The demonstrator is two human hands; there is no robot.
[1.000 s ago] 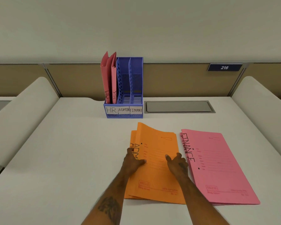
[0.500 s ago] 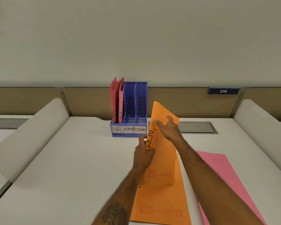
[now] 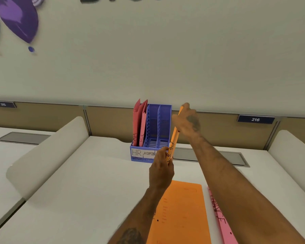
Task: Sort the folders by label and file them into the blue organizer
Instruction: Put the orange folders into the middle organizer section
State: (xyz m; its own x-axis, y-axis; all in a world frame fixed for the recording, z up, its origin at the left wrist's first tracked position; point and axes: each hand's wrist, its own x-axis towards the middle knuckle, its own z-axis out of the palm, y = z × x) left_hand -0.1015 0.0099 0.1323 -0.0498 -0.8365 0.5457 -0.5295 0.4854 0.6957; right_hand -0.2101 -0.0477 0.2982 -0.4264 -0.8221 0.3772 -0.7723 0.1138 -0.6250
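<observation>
I hold an orange ADMIN folder (image 3: 174,140) upright and edge-on, just right of the blue organizer (image 3: 151,148). My left hand (image 3: 161,170) grips its lower edge and my right hand (image 3: 187,120) grips its top. The organizer has front labels HR and ADMIN; my left hand hides the third label. Two red-pink folders (image 3: 139,123) stand in the HR slot, while the middle and right slots hold nothing. A second orange folder (image 3: 180,213) lies flat on the desk below my arms. A pink FINANCE folder (image 3: 222,221) lies to its right, partly under my right arm.
The white desk (image 3: 88,182) has rounded white dividers on the left (image 3: 48,154) and right (image 3: 292,154). A grey cable hatch (image 3: 209,156) sits behind the organizer's right. A beige back panel carries a 216 plate (image 3: 255,119).
Both hands lifted the top orange folder off the pile, turned it upright and carried it up to the organizer. The camera tilted upward, showing more wall.
</observation>
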